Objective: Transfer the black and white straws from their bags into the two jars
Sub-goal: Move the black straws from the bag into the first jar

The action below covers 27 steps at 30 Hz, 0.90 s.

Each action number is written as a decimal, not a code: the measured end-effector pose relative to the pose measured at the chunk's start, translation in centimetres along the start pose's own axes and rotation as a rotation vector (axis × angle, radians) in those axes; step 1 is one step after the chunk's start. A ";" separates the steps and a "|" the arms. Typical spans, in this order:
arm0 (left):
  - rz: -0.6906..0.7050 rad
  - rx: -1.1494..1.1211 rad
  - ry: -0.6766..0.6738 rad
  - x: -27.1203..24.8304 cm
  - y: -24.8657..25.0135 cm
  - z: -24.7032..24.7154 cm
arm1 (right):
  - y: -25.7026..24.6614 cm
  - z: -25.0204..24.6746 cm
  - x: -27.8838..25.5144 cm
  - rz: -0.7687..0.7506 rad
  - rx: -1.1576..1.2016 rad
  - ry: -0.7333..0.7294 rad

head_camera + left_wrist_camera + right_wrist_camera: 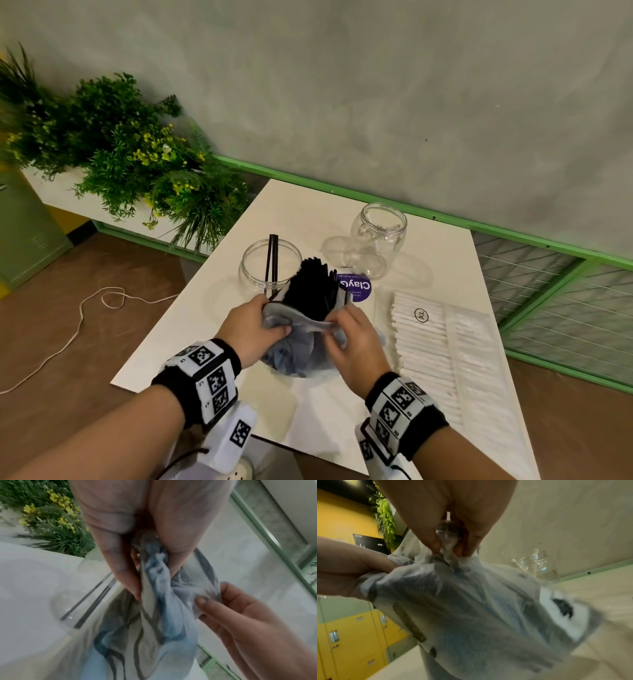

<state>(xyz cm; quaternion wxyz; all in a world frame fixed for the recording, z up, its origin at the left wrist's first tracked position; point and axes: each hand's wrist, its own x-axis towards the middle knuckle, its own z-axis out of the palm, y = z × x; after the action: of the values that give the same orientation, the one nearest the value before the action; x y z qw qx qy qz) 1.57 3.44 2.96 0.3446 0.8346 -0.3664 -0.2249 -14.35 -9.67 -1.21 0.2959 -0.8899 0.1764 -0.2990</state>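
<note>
A thin, crumpled plastic bag (301,346) stands at the middle of the white table (308,205), and a bundle of black straws (310,291) sticks out of its top. My left hand (260,329) grips the bag's gathered left edge. My right hand (346,332) pinches its right edge. Just behind the bag, the left clear jar (253,267) holds a few black straws (273,257). Farther back right is the right clear jar (378,236); in the right wrist view this right jar (537,565) holds a few pale straws. A flat bag of white straws (442,346) lies to the right.
A round purple label (358,289) lies on the table behind the bag. Green plants (120,147) stand to the left and a green rail (445,219) runs behind the table. A white cord (78,318) trails over the brown floor at left.
</note>
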 end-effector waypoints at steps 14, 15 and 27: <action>0.481 0.482 0.090 0.2 1.6 0.7 | 2.6 -2.6 2.3 0.453 -0.165 -0.291; 0.486 0.481 0.090 0.2 1.7 0.8 | 2.5 -2.6 2.7 0.408 -0.237 -0.287; 0.528 0.393 0.079 0.5 0.6 0.4 | 1.3 0.4 4.5 0.280 0.020 -0.238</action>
<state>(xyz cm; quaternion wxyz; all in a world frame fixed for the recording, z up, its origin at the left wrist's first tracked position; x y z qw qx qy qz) 1.42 2.59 3.07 0.2374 0.7693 -0.5928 -0.0201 -10.92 -12.72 -0.38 0.3621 -0.8828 0.2595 -0.1492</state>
